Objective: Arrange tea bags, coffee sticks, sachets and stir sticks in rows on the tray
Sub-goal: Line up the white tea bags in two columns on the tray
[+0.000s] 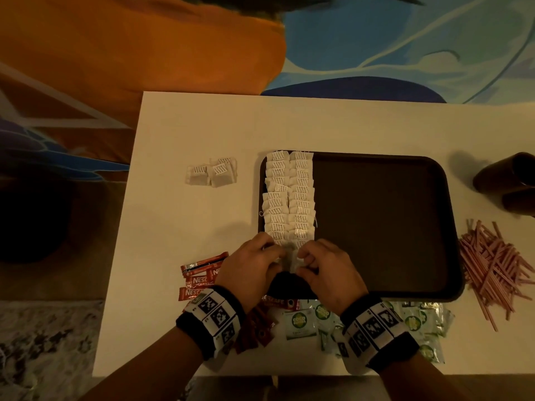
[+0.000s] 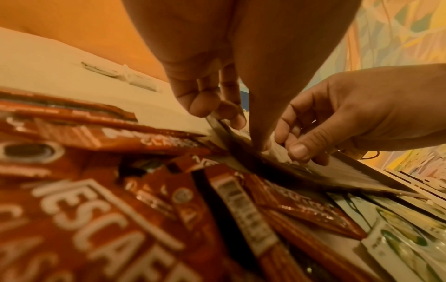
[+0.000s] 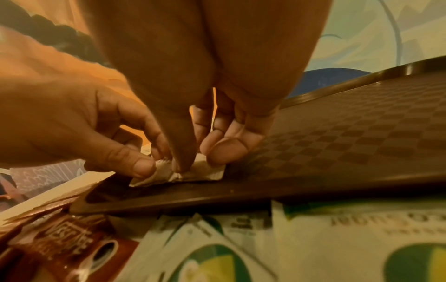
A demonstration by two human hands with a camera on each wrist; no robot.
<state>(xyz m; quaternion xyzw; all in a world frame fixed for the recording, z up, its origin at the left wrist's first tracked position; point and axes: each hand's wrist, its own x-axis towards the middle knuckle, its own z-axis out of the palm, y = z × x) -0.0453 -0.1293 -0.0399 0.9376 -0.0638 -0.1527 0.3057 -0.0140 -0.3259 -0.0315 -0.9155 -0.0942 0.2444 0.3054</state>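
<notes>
**Both hands on tea bags at near end of tray rows**

Dark tray (image 1: 385, 227) sat mid-desk (image 1: 202, 134). Two columns of tea bags (image 1: 289, 198) ran along its left side, far edge to near edge; rest of the tray floor was bare.

Left hand (image 1: 252, 264) and right hand (image 1: 327, 270) were side by side at the near end of the columns. Left grip: thumb and fingertips pinching a tea bag (image 3: 154, 175) flat on the tray. Right grip: thumb and fingers pressed down on and pinching the adjacent tea bag (image 3: 205, 171). The two bags touched each other.

Off the tray: a few spare tea bags (image 1: 212, 173) to the left, Nescafe coffee sticks (image 1: 199, 279) near-left, green sachets (image 1: 301, 321) along the near edge, pink stir sticks (image 1: 492, 264) piled right, dark cups (image 1: 509, 180) lying far right.
</notes>
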